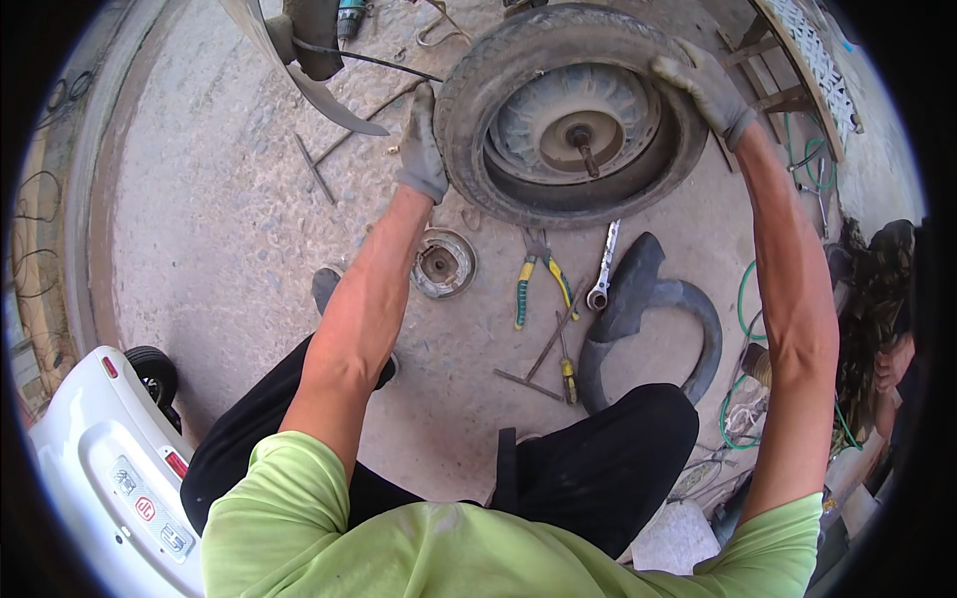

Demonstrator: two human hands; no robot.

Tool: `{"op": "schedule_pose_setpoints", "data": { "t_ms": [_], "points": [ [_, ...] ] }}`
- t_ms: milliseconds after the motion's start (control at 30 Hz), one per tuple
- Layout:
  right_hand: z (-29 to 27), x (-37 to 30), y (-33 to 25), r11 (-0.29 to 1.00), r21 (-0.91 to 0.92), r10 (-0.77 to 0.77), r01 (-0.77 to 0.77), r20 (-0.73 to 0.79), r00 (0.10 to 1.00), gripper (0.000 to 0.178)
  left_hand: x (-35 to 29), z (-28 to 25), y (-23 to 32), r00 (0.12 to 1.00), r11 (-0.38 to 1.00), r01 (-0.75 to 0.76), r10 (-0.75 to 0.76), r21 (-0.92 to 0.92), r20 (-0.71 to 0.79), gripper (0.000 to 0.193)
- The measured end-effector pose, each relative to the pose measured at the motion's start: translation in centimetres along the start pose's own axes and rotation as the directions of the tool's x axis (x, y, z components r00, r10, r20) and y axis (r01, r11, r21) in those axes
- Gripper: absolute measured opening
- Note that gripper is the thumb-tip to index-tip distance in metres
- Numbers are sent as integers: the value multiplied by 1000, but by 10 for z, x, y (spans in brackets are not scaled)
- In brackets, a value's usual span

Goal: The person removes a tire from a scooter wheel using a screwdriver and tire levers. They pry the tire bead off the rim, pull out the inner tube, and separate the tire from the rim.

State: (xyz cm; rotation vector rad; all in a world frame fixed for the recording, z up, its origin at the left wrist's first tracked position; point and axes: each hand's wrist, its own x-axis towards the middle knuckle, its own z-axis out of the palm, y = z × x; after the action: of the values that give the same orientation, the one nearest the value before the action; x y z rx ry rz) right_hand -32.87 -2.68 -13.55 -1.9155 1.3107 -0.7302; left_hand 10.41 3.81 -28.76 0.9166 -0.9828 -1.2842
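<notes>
A motorbike-type wheel [573, 115] with a worn dark tire and a grey hub is tilted in front of me between my two hands. An axle sticks out of the hub's middle. My left hand [423, 149], in a grey work glove, presses on the tire's left side with its fingers pointing away from me. Gripping the tire's upper right edge is my gloved right hand [706, 92]. Nearer me on the floor lie a round brake plate [444, 262], pliers [538, 264] with yellow-green handles, a ratchet wrench [604, 264] and a limp black inner tube [710, 324].
A screwdriver [567, 374] and a T-handled wrench [530, 381] lie before my knees; another T-handled tool [315, 164] is farther left. A curved fender [299, 75] and a drill [350, 18] are at the far left. A wooden-framed seat [797, 80] stands right. Behind my left is a white car [95, 439].
</notes>
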Motion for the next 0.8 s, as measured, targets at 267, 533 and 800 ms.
{"op": "schedule_pose_setpoints", "data": {
  "t_ms": [267, 533, 800],
  "points": [
    [5, -5, -4, 999, -31, -34, 32, -74, 997, 83, -9, 27, 26, 997, 970, 78, -82, -231, -5, 60],
    [25, -23, -20, 986, -165, -28, -17, -270, 962, 85, -6, 22, 11, 974, 973, 84, -126, -213, -188, 72],
    [36, -88, -54, 996, -80, -72, 42, -417, 906, 78, -72, 60, 50, 946, 986, 110, -144, -129, -291, 77]
  ]
}}
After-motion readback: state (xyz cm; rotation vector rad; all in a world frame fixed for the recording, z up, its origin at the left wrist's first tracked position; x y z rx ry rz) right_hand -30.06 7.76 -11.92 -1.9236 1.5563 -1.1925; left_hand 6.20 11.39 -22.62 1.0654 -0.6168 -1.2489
